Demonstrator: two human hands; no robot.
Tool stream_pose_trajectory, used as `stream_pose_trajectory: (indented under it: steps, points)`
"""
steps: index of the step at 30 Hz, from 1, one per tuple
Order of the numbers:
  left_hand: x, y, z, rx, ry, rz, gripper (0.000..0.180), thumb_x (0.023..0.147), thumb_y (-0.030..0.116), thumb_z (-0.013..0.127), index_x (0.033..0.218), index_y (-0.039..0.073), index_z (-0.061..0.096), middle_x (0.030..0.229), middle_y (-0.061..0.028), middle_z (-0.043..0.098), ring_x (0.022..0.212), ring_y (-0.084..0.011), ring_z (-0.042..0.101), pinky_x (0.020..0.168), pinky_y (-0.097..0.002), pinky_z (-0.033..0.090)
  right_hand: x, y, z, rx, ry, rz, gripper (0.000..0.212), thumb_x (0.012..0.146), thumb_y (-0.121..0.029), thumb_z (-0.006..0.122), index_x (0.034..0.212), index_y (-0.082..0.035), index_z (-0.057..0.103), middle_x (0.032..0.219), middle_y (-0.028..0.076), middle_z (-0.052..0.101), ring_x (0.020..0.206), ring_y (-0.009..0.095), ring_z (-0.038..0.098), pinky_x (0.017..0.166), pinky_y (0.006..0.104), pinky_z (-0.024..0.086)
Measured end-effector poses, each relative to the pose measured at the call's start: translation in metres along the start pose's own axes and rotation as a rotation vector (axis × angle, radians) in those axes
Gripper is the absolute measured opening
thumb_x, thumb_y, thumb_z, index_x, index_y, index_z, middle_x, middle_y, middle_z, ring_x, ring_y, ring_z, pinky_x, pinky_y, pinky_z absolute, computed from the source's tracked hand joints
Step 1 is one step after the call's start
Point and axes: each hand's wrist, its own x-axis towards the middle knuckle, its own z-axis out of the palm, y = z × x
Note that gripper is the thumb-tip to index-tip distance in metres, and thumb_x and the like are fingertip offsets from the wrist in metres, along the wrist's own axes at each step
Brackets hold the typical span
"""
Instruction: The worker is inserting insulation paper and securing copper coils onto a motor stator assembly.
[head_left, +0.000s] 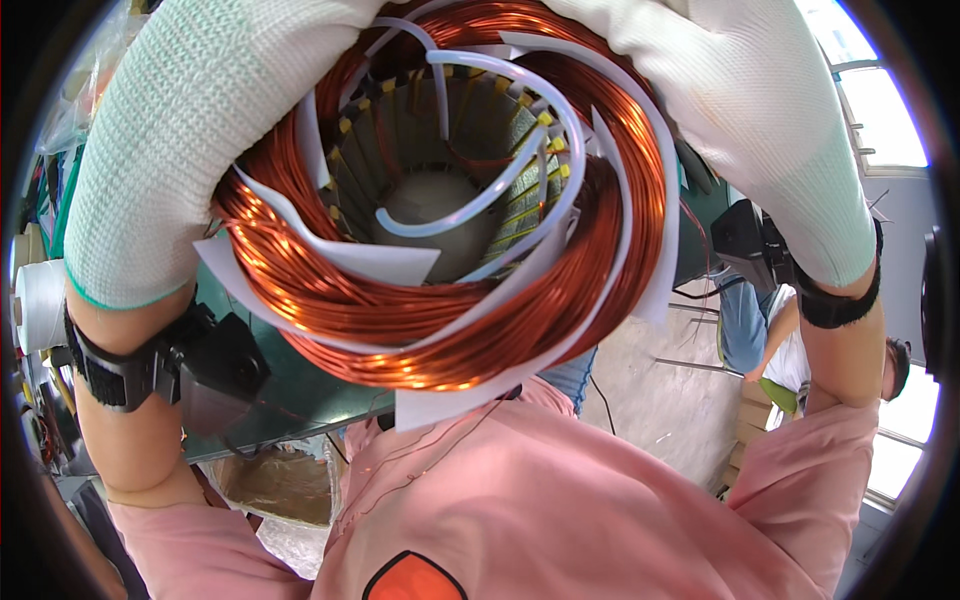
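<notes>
Head: two gloved hands (265, 65) (700, 65), one stator (380, 303)

The copper windings (370, 305) gleam from here, their strands smooth and lacquer-glossy. Matt white paper strips (390, 262) sit crisply among them, and the tubing (575, 150) looks like milky, slick plastic. The stator core (400, 125) is dull metal, ridged inside. Rough knit cloth makes up the gloves (150, 160); the pink shirt (600, 500) is soft, matt fabric. Black plastic housings (215, 365) look smooth, the green table (320, 395) faintly shiny.
</notes>
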Motion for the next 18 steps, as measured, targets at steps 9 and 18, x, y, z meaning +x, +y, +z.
stream_pose_trajectory:
  steps: [9,18]
  points:
    - [-0.009,0.008,-0.014,-0.034,-0.008,-0.022,0.027,0.105,0.018,0.054,0.103,-0.003,0.072,0.087,-0.0016,0.072,0.071,-0.0048,0.063,0.067,-0.0213,0.052,0.002,-0.02,0.009,0.116,0.015,0.058,0.016,0.098,-0.016,0.066,0.094,-0.001,0.061,0.077,0.009,0.062,0.071,0.015,0.058,0.066,0.0303,0.045]
    - [0.007,0.011,-0.018,-0.028,-0.134,-0.072,0.024,0.104,0.018,0.055,0.096,0.001,0.07,0.084,0.0019,0.069,0.069,-0.0024,0.058,0.063,-0.0203,0.048,0.015,-0.015,-0.002,-0.169,-0.125,-0.065,0.015,0.097,-0.015,0.065,0.101,-0.001,0.063,0.072,0.011,0.062,0.065,0.02,0.062,0.063,0.0361,0.046]
